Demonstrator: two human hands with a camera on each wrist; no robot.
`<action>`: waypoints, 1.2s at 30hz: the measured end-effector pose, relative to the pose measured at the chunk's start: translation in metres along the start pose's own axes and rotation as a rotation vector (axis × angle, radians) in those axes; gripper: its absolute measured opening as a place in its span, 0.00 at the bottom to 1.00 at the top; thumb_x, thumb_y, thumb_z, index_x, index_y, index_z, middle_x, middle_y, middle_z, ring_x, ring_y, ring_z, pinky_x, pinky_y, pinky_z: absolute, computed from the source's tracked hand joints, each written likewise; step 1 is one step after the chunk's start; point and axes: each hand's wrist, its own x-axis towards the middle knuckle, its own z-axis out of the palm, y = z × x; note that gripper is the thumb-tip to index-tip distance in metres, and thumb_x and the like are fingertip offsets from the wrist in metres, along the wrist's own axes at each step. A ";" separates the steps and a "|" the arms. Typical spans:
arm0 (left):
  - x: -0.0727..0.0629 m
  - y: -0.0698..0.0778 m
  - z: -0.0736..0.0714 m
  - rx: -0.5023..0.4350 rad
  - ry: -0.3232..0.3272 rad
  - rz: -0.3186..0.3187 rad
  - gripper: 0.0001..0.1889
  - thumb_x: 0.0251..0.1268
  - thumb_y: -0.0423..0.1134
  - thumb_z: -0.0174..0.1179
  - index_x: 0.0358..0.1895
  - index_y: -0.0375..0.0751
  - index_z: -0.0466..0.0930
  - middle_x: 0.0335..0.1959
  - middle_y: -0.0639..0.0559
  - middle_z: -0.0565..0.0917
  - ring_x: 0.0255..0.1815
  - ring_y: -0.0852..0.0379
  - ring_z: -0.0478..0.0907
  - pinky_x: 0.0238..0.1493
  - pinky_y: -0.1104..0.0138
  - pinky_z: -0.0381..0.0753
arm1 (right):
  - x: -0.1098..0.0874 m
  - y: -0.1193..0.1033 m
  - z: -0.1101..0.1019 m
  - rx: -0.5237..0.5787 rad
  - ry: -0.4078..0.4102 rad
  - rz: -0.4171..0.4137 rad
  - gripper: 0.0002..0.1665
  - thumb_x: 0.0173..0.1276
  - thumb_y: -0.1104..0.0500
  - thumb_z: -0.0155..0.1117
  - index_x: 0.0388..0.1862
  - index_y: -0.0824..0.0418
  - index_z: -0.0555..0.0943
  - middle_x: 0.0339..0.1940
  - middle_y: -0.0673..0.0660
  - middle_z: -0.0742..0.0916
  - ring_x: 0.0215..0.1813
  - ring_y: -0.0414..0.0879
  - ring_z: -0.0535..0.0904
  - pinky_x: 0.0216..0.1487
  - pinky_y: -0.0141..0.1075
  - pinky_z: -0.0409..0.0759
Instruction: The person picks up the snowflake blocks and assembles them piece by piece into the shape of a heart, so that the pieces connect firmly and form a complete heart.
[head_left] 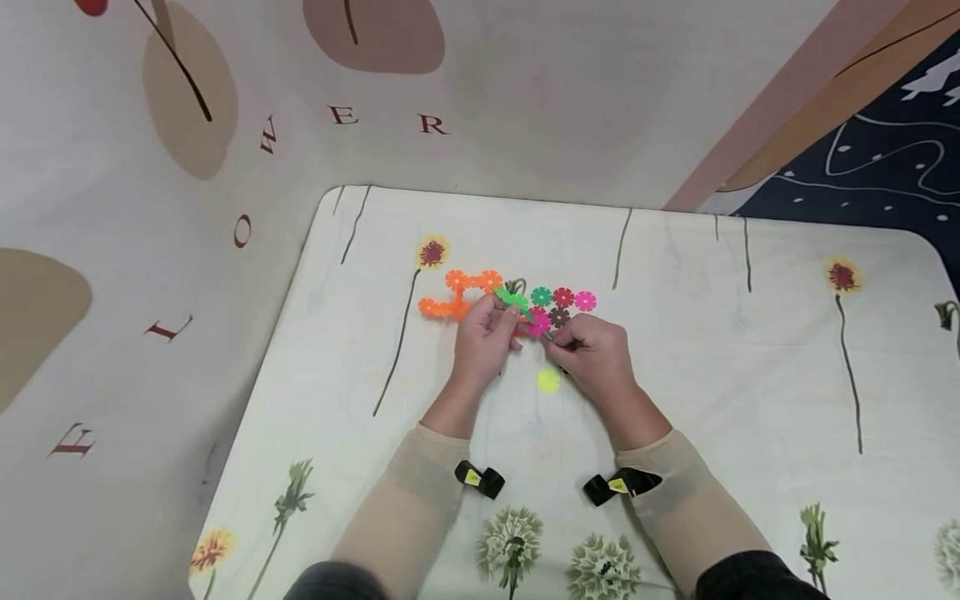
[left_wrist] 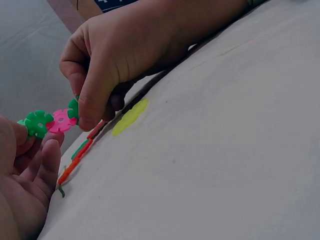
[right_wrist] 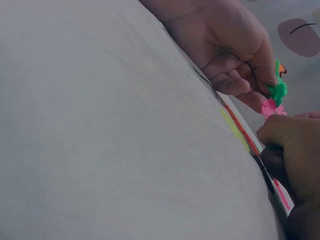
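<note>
Over the table, my left hand (head_left: 480, 343) pinches a green notched plastic flower disc (left_wrist: 38, 123) between thumb and fingers. A pink flower disc (left_wrist: 60, 121) is joined edge to edge with it. At the pink one's other side, my right hand (head_left: 597, 350) pinches a darker green disc (left_wrist: 74, 106), mostly hidden behind the thumb and fingers. In the head view, a brighter green piece (head_left: 511, 297) shows just above the left fingertips. Flat on the cloth below the hands lies a single yellow disc (head_left: 548, 381).
Joined orange discs (head_left: 455, 281) lie left of the hands. Beyond them are loose discs: a teal one (head_left: 541, 297), a red one (head_left: 563, 297), a pink one (head_left: 585, 301) and a brown one (head_left: 558, 317). A flower-printed cloth (head_left: 697, 358) covers the table, with a printed curtain behind.
</note>
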 end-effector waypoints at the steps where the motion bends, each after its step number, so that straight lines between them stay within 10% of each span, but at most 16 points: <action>1: 0.000 0.000 0.000 0.000 -0.001 -0.001 0.07 0.82 0.36 0.60 0.39 0.41 0.76 0.31 0.46 0.90 0.22 0.55 0.80 0.26 0.70 0.82 | 0.000 0.000 0.000 -0.001 0.001 -0.003 0.13 0.52 0.74 0.83 0.21 0.62 0.86 0.20 0.53 0.85 0.23 0.42 0.75 0.28 0.21 0.71; 24: -0.002 0.006 0.002 0.004 0.000 -0.051 0.07 0.85 0.38 0.56 0.41 0.42 0.75 0.32 0.46 0.90 0.27 0.53 0.85 0.31 0.66 0.87 | 0.002 -0.003 0.003 0.064 0.085 -0.008 0.11 0.53 0.76 0.80 0.22 0.65 0.87 0.24 0.56 0.89 0.26 0.48 0.84 0.32 0.22 0.78; 36: -0.001 0.001 0.004 0.043 -0.006 -0.026 0.07 0.85 0.39 0.57 0.45 0.39 0.77 0.35 0.47 0.91 0.29 0.53 0.86 0.37 0.64 0.89 | 0.002 0.001 0.004 0.045 0.110 0.134 0.09 0.56 0.75 0.79 0.30 0.67 0.85 0.29 0.59 0.88 0.28 0.50 0.84 0.35 0.21 0.80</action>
